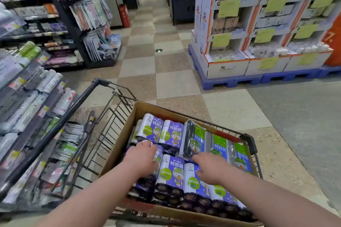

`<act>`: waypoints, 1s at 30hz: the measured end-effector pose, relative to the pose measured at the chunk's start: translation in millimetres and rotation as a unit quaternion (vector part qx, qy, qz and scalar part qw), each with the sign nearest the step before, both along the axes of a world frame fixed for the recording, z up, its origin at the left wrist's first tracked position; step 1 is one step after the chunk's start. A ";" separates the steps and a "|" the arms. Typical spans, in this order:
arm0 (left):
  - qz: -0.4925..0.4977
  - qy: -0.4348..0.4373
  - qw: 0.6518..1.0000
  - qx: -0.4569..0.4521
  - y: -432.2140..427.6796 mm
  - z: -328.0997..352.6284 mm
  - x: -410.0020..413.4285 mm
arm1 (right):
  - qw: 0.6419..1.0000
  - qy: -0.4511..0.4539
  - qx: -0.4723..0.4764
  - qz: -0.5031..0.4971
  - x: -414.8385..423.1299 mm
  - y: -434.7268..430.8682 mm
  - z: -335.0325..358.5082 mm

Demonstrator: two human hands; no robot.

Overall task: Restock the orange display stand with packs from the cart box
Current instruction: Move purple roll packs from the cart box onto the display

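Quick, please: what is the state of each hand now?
Left hand: lies on a purple pack; a grip cannot be told.
Right hand: open, fingers reaching to a green pack, holding nothing.

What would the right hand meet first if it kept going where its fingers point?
Probably the green-labelled pack in the cart box; the right hand has its fingertips at the pack's near edge, though whether they touch is unclear.

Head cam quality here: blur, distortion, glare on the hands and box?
Head view: heavy wide-angle bending at the left shelf and cart; labels on packs in the box read sharply; left hand and right hand slightly soft; far aisle blurred; even light, no hard shadows.
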State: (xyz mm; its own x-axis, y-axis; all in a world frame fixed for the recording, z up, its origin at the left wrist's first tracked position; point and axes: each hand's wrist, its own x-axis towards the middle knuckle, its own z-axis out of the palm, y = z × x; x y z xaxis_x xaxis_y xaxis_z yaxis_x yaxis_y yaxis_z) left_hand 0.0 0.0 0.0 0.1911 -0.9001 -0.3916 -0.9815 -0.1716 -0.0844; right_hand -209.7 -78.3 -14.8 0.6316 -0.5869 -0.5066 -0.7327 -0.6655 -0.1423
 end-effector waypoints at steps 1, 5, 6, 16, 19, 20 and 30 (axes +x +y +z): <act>0.006 -0.003 1.000 0.011 -1.9 -3.1 6.5 | 1.000 0.010 0.006 0.002 6.5 0.6 -3.7; 0.010 -0.006 0.999 0.038 -9.3 -23.2 28.3 | 0.998 0.051 0.032 0.008 28.8 3.2 -26.6; 0.010 -0.002 0.999 0.047 -10.7 -26.4 30.4 | 0.998 0.056 0.038 0.007 33.4 3.5 -32.5; 0.161 0.106 0.981 0.034 -26.6 -54.6 40.5 | 0.961 -0.008 0.176 -0.213 55.2 10.3 -72.5; 0.196 0.134 0.971 0.021 -25.9 -62.3 38.8 | 0.888 -0.090 0.249 -0.375 69.4 14.5 -77.7; 0.204 0.140 0.969 0.018 -25.3 -63.2 37.9 | 0.861 -0.108 0.269 -0.418 75.3 15.2 -80.7; 0.362 0.238 0.900 0.044 -28.6 -66.9 51.1 | 0.747 -0.145 0.327 -0.561 87.5 8.4 -98.5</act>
State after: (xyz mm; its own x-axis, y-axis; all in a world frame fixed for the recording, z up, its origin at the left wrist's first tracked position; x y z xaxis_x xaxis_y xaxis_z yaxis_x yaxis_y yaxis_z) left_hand 51.1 -28.6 -66.9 0.5070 -0.5689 -0.6475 -0.5442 -0.7939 0.2714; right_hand -122.2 -70.0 -113.3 0.0674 -0.5165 -0.8536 -0.6526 0.6244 -0.4293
